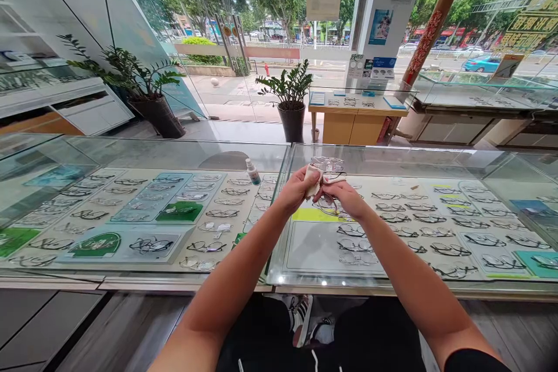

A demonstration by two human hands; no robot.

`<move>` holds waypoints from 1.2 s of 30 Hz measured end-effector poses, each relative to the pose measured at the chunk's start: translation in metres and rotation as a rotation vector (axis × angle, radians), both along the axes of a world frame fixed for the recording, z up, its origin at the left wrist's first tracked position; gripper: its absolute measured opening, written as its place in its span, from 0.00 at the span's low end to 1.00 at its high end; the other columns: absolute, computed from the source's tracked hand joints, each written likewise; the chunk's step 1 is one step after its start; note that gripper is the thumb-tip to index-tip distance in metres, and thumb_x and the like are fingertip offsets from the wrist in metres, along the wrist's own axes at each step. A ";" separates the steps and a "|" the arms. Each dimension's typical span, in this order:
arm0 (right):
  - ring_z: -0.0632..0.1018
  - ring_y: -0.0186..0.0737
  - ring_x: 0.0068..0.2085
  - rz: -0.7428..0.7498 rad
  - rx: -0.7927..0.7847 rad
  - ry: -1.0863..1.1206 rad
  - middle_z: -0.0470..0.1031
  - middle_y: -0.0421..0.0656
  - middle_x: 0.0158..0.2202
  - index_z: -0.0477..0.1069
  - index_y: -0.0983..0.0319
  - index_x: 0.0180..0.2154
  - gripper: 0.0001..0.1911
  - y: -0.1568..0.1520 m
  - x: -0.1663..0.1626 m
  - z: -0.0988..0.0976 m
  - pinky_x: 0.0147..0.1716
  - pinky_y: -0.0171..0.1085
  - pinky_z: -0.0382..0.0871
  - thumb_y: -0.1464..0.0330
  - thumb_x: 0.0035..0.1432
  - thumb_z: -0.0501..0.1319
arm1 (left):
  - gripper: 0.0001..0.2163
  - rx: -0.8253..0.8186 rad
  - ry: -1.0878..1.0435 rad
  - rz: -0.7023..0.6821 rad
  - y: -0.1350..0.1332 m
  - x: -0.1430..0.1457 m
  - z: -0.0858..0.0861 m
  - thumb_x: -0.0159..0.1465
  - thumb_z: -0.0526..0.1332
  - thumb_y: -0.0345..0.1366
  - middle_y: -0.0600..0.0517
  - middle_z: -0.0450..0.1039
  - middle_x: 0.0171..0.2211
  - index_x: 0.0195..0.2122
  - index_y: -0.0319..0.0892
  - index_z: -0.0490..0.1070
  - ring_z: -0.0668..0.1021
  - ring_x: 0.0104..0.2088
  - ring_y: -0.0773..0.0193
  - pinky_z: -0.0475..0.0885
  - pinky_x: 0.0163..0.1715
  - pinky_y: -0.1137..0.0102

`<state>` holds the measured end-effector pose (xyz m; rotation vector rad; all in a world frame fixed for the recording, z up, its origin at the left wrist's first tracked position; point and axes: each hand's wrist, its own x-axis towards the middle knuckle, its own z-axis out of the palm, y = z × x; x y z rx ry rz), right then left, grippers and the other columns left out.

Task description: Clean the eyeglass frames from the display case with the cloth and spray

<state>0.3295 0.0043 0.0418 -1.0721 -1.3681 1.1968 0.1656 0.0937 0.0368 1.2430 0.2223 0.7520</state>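
Observation:
Both hands meet above the glass display counter [279,151]. My left hand [296,188] is closed on a small white cloth [312,181], pressed against a pair of clear-lensed glasses [328,165]. My right hand [344,196] pinches the glasses by their dark frame and temple. A small spray bottle [252,172] with a blue label stands on the glass to the left of my hands.
Under the glass lie several rows of glasses [436,226] on trays with green and teal cards. Two potted plants [290,99] stand on the floor beyond. A wooden desk [355,119] and more glass cases sit at the back, near the windows.

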 end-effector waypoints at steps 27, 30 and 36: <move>0.72 0.40 0.33 0.019 0.083 -0.050 0.84 0.46 0.33 0.85 0.62 0.31 0.20 -0.004 0.005 0.008 0.40 0.41 0.67 0.59 0.67 0.60 | 0.25 -0.180 0.028 0.004 0.007 -0.007 -0.003 0.62 0.78 0.55 0.49 0.81 0.30 0.42 0.37 0.78 0.81 0.27 0.64 0.75 0.28 0.73; 0.77 0.44 0.37 0.017 0.097 0.011 0.84 0.47 0.33 0.85 0.62 0.30 0.20 -0.004 0.006 0.010 0.43 0.42 0.70 0.59 0.67 0.61 | 0.25 -0.205 0.027 -0.028 0.005 -0.010 0.001 0.58 0.82 0.49 0.47 0.83 0.36 0.48 0.37 0.80 0.83 0.31 0.63 0.78 0.32 0.72; 0.69 0.39 0.31 -0.015 0.077 -0.056 0.80 0.45 0.29 0.84 0.62 0.29 0.21 -0.002 0.004 0.004 0.36 0.41 0.64 0.58 0.66 0.60 | 0.22 -0.102 0.019 -0.066 0.000 -0.007 0.005 0.58 0.81 0.46 0.52 0.79 0.27 0.45 0.39 0.79 0.79 0.24 0.65 0.74 0.28 0.73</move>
